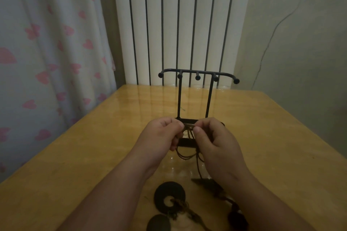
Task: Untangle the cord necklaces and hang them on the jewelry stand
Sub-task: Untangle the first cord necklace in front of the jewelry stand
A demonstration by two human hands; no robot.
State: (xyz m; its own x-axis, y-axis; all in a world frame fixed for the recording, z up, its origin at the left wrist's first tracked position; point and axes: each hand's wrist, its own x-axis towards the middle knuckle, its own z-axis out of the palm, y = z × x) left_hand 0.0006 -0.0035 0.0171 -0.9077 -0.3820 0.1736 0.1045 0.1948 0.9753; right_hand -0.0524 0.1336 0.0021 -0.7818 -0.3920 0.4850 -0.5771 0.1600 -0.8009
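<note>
Fingers (179, 126) of left hand (161, 134) and right hand (216, 143) are curled, pinching a short run of the cord necklaces (188, 125) taut between them. This is above the table (90, 148) centre, just before the jewelry stand (197, 72). Pendants (170, 195) lie toward the near edge.

Dim, flat room light here, with a yellowish-green cast and no hard shadows. The glossy tabletop (112, 137) catches soft glare: the radiator (169, 24) mirrors as pale stripes along its far edge, and small glints sparkle nearer in. The left hand (161, 133) and right hand (216, 142) read dark, the cord necklaces (197, 165) murky. Wide-angle bend splays the tabletop edges and curves the curtain (47, 43). At the bottom, the pendants (169, 195) go soft.
</note>
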